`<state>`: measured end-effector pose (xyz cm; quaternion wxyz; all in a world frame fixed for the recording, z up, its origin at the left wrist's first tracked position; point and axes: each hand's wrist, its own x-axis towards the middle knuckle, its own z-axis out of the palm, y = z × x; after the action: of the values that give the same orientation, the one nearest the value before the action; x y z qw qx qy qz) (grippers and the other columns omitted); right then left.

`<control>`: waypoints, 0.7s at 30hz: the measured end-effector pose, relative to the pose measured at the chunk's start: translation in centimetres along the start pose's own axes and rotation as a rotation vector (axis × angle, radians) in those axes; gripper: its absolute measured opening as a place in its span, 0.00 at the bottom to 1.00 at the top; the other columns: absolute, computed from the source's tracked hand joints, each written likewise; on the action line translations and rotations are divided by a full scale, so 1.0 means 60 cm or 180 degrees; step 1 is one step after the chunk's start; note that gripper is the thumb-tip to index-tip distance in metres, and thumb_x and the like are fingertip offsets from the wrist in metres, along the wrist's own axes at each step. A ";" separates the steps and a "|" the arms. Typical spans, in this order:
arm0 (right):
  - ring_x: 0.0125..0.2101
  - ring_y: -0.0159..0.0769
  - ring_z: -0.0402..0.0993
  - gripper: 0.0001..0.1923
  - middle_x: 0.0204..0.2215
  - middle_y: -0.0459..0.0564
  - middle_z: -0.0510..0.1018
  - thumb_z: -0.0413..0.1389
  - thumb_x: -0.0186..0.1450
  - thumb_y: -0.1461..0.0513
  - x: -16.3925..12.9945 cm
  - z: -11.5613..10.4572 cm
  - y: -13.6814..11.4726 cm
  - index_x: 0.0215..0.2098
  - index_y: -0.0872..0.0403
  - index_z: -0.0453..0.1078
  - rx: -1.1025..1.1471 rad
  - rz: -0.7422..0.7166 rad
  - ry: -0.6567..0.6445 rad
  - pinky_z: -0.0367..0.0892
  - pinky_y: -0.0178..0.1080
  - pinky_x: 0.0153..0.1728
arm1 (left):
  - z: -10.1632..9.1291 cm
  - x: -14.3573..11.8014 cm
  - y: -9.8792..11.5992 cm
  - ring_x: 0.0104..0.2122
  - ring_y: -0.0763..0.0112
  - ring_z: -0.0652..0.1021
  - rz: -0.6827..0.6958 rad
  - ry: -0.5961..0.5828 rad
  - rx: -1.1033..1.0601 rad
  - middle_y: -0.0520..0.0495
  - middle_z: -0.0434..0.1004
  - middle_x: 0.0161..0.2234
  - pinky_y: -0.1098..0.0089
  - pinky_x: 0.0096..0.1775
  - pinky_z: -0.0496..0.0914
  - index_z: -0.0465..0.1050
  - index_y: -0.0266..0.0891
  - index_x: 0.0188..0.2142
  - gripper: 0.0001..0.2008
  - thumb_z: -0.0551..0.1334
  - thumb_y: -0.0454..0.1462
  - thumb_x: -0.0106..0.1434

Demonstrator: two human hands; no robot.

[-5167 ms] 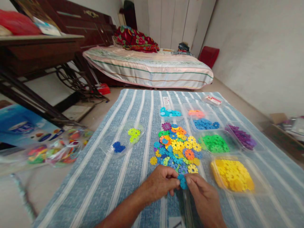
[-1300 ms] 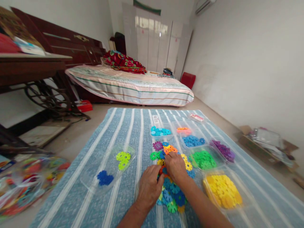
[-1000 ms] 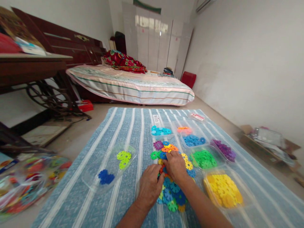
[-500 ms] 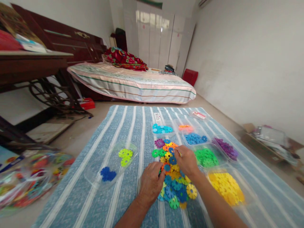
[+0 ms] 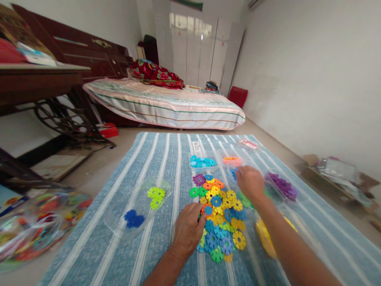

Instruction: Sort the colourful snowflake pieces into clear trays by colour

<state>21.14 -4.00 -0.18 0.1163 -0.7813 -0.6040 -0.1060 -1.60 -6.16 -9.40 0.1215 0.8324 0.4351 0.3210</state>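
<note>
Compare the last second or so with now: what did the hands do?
The right hand lifted off the mixed pile of colourful plastic flower discs and travelled forward-right to the clear tray of blue discs; whether it holds a disc is hidden. The left hand stayed resting on the pile's near-left edge. The trays did not move.

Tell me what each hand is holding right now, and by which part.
It cannot be told. The right hand reaches over the tray of blue pieces with its fingers hidden; the left hand rests on the mixed pile, and no grip shows.
</note>
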 end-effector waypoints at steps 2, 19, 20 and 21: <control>0.37 0.37 0.72 0.11 0.34 0.52 0.77 0.51 0.66 0.59 -0.034 0.010 -0.032 0.34 0.54 0.74 0.0072 -0.0309 -0.0181 0.59 0.36 0.38 | 0.000 0.000 0.001 0.38 0.64 0.76 0.0023 -0.0001 0.0001 0.45 0.77 0.37 0.63 0.42 0.71 0.71 0.40 0.38 0.10 0.52 0.37 0.63; 0.33 0.36 0.68 0.12 0.28 0.49 0.75 0.49 0.66 0.65 -0.105 0.048 -0.070 0.27 0.53 0.71 0.0183 -0.1068 -0.0080 0.56 0.38 0.38 | -0.002 0.003 -0.002 0.38 0.63 0.76 0.0051 -0.0023 -0.0067 0.45 0.77 0.37 0.62 0.41 0.71 0.71 0.39 0.39 0.10 0.53 0.36 0.63; 0.33 0.35 0.68 0.13 0.27 0.49 0.75 0.49 0.66 0.65 -0.093 0.040 -0.059 0.27 0.54 0.71 0.0166 -0.1024 -0.0036 0.56 0.37 0.38 | -0.002 0.004 -0.002 0.38 0.63 0.76 0.0051 -0.0036 -0.0062 0.45 0.77 0.37 0.62 0.41 0.71 0.71 0.39 0.38 0.09 0.53 0.36 0.63; 0.33 0.36 0.68 0.13 0.27 0.49 0.75 0.48 0.66 0.65 -0.078 0.030 -0.046 0.27 0.54 0.71 0.0139 -0.0952 0.0021 0.55 0.37 0.39 | -0.002 0.004 -0.001 0.38 0.63 0.76 0.0053 -0.0043 -0.0053 0.45 0.77 0.37 0.62 0.41 0.71 0.71 0.39 0.38 0.09 0.53 0.36 0.63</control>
<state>17.33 -7.07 -3.21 0.1181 -0.6796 -0.7154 -0.1115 -1.64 -5.93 -9.22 0.1287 0.8371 0.4247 0.3199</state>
